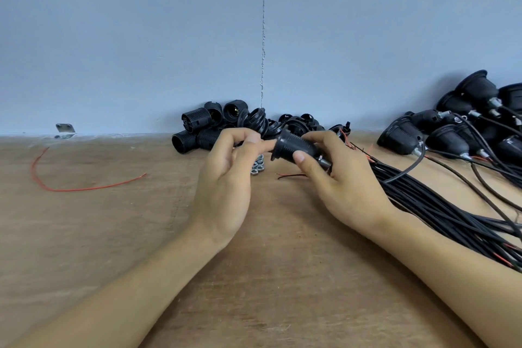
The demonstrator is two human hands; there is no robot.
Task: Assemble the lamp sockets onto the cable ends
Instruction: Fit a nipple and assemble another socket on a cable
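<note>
Both forearms extend from the bottom edge over the brown wooden worktop (113, 234). My right hand (341, 181) grips a black plastic lamp socket with a flared rim (292, 145), thumb on its body and fingers over the top, holding it above the worktop's middle. My left hand (226, 178) has curled fingers, its forefinger tip touching the socket's rim; whether it pinches anything I cannot tell. A bundle of long black cables (440, 209) lies just right of my right hand. Against the blue-grey wall (141, 37) sits a heap of loose black socket parts (209, 127); small silver nuts (258, 167) lie under my hands.
</note>
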